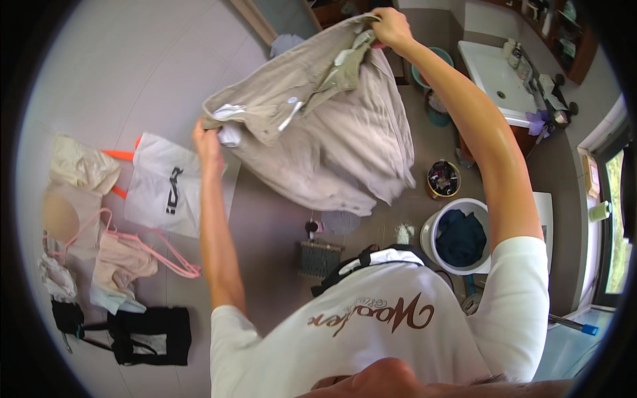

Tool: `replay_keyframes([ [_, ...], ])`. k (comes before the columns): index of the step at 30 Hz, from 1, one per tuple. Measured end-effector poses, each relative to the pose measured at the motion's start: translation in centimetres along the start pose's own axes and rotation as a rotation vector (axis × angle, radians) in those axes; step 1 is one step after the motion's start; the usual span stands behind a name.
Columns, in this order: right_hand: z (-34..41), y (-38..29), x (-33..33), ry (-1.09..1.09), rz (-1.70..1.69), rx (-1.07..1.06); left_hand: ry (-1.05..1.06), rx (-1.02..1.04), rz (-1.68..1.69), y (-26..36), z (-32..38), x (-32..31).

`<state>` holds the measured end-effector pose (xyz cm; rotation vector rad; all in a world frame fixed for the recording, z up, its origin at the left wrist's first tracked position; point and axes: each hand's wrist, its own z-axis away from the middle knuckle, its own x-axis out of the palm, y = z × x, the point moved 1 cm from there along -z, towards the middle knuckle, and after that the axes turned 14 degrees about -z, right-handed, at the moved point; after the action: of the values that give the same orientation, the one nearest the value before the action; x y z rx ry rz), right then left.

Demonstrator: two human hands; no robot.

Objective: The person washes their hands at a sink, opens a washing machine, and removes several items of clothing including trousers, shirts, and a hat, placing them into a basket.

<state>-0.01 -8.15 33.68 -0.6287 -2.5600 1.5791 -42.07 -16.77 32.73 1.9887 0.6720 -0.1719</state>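
Observation:
A pair of beige trousers (318, 114) hangs spread out in front of me, with the waistband at the top and the fly open. My left hand (208, 147) grips one end of the waistband, beside a white pocket lining (230, 134). At the far upper end of the waistband, my right hand (393, 31) holds the other corner. A button (292, 100) shows near the open fly. The legs of the garment dangle above the tiled floor and are slightly blurred.
Along the left tiled surface are a white bag (161, 186) with orange handles, a pink hanger (186, 268), pale garments and a black bag (154, 336). To the right are a washbasin (490, 74), a small bucket (443, 178) and a white tub (428, 234) holding dark blue cloth (460, 239).

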Motion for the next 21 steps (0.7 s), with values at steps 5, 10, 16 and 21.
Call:
replay_keyframes([
  [5,-3.8,-6.7,1.3,0.123,-0.529,0.134,-0.112,-0.164,-0.404,10.1,-1.9,-4.3],
  [10,-11.1,-9.0,2.5,0.152,-0.908,0.134,-0.017,-0.128,-0.299,12.8,-6.7,-7.1],
  [16,-12.2,-13.1,4.2,0.247,-0.939,0.052,0.144,-0.027,-0.241,14.2,-10.2,-11.1],
  [21,-12.0,-15.2,4.0,0.341,-0.886,-0.021,0.242,-0.006,-0.295,15.2,-12.0,-12.5],
])
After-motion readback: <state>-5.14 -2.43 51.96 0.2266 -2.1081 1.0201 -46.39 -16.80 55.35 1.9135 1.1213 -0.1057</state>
